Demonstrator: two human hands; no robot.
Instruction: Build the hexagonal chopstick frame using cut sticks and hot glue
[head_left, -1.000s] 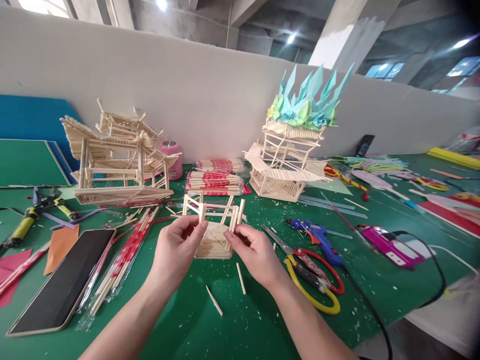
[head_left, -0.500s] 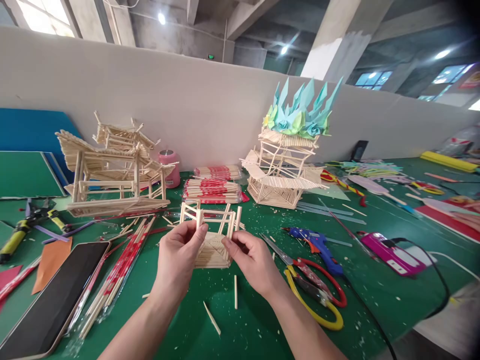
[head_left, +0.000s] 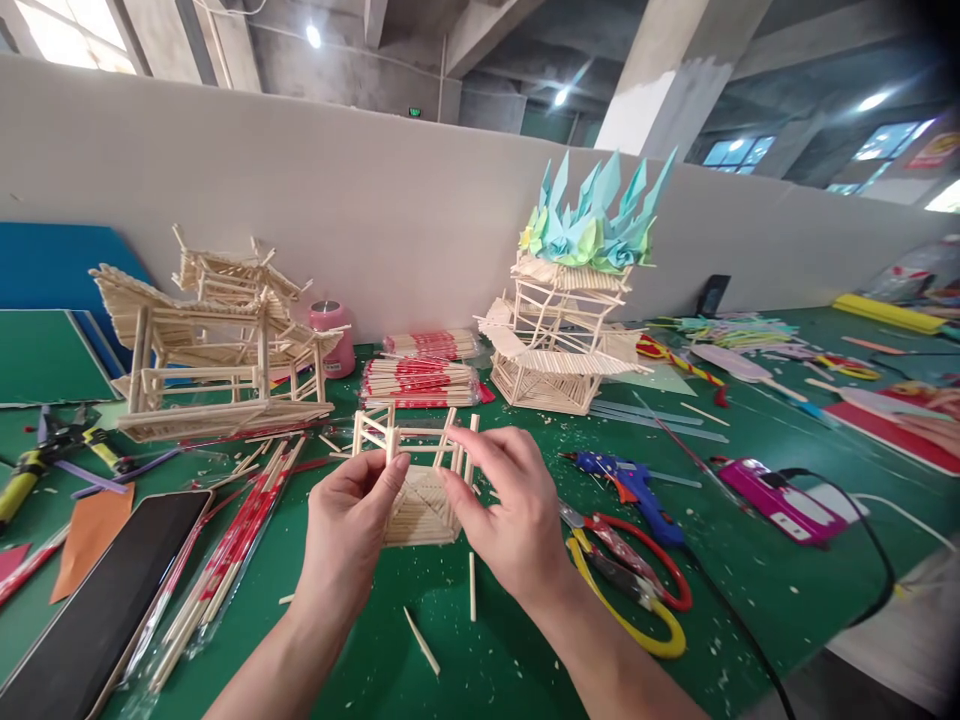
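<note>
A small stick-built model (head_left: 421, 508) has a slatted floor with short posts and rails rising around it. My left hand (head_left: 346, 535) pinches one of its near-left posts between thumb and fingers. Beside the right-hand posts, my right hand (head_left: 514, 510) has its thumb and index finger spread apart. The fingertips are close to the posts; whether they touch cannot be made out. Two loose short sticks lie on the green table below: an upright-lying stick (head_left: 472, 587) and a slanted stick (head_left: 421, 640).
Scissors (head_left: 637, 585), a blue glue gun (head_left: 626, 490) and a magenta power strip (head_left: 784, 505) lie to the right. Bigger stick buildings (head_left: 225, 370) stand behind, one topped with paper folds (head_left: 596, 215). Leftward are a phone (head_left: 112, 600), packaged sticks (head_left: 225, 565) and pliers (head_left: 52, 455).
My right hand's index finger and thumb have parted, letting go of the right-hand post. The left hand keeps its pinch on the model. The camera view has shifted slightly.
</note>
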